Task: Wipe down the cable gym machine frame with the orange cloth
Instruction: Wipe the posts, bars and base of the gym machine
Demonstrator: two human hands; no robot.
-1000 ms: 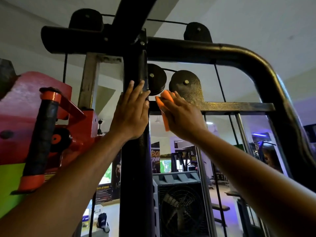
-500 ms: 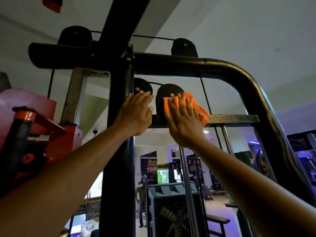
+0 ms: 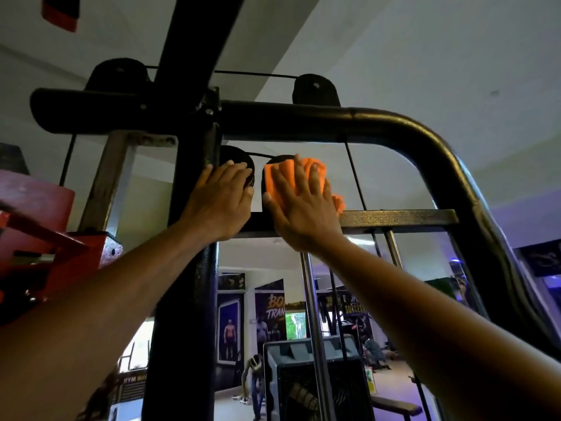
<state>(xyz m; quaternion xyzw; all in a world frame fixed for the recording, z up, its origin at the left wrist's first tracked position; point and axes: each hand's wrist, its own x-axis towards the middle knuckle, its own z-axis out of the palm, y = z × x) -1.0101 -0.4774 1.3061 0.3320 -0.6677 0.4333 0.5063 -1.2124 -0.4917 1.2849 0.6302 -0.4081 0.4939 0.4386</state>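
Keep your right hand (image 3: pixel 303 205) flat, fingers spread, pressing the orange cloth (image 3: pixel 312 174) against the pulley plate (image 3: pixel 274 161); your left hand (image 3: pixel 221 199) rests flat on the upright post (image 3: pixel 188 268), steadying you.

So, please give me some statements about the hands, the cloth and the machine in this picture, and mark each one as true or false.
1. The right hand presses the orange cloth flat with straight fingers. True.
2. The left hand holds the cloth. False: it rests bare on the black upright post.
3. The cloth lies on the curved top bar. False: it covers a pulley plate below that bar.
4. Both arms reach upward. True.
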